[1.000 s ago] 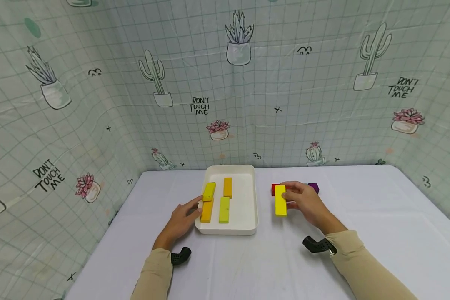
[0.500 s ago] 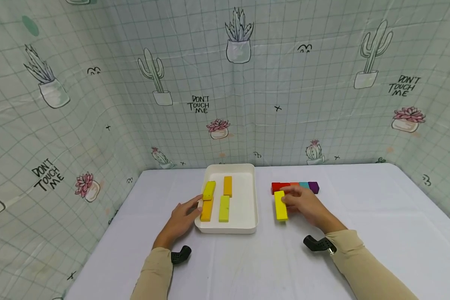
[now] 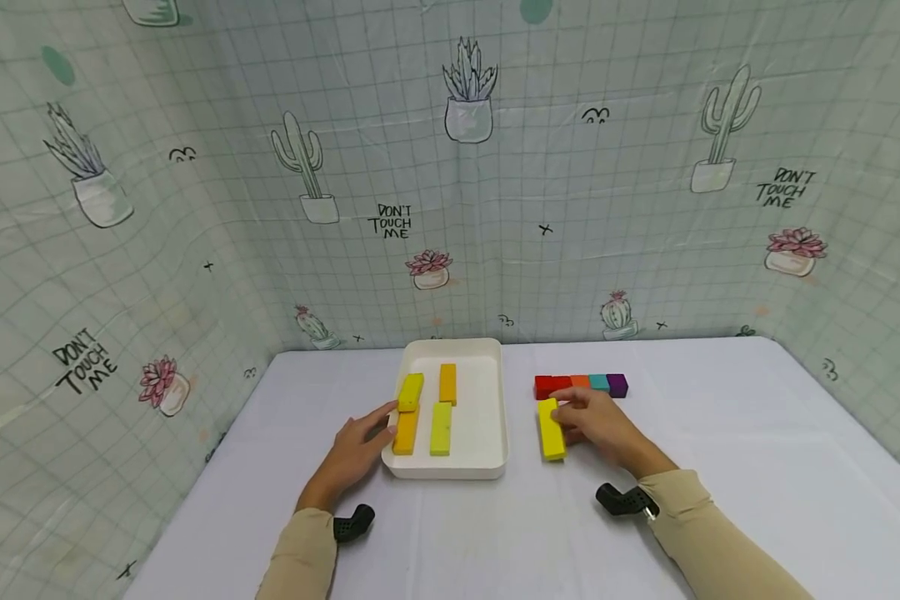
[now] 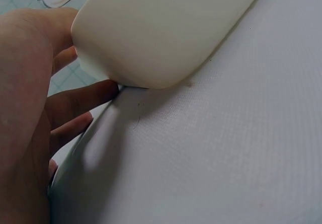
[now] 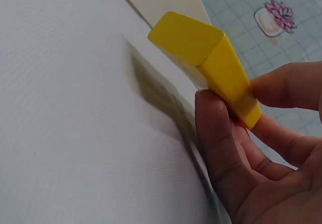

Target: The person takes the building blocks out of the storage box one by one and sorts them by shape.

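A yellow block (image 3: 551,429) is pinched by the right hand (image 3: 603,425) to the right of the white tray (image 3: 480,417). In the right wrist view, the thumb and fingers of the right hand (image 5: 256,158) grip the yellow block (image 5: 201,45) near one end, its other end tilted up above the cloth. The left hand (image 3: 354,454) touches the tray's left side with its fingers extended. Seen from the left wrist, the fingers of the left hand (image 4: 45,103) lie against the corner of the tray (image 4: 156,32).
Inside the tray lie a yellow block (image 3: 410,392), a yellow-green block (image 3: 441,429) and two orange-yellow ones (image 3: 447,384), (image 3: 405,432). Behind the right hand stands a row of red (image 3: 543,387), orange (image 3: 580,381), teal (image 3: 599,382) and purple (image 3: 617,385) blocks.
The right hand has lowered the yellow block toward the table and tilted it, uncovering more of the coloured row behind. The head view has shifted slightly; the left hand stays at the tray.
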